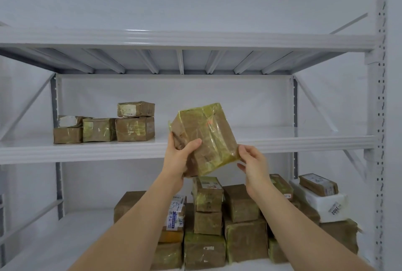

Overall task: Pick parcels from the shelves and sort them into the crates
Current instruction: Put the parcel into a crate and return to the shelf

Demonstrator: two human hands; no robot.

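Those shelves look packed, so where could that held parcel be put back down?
Middle shelf: bare from the small stack rightward to the post. Lower shelf: bare left of the pile; crowded from there to the white box.

This is a parcel storeroom or sorting depot. White boltless steel racking (pixel 185 40) with slotted uprights (pixel 380 118) fills a bare white wall. At nine o'clock a few brown, tape-wrapped cardboard parcels (pixel 104 128) sit on the middle shelf; at six o'clock a larger stack with printed shipping labels (pixel 217 216) crowds the lower shelf.
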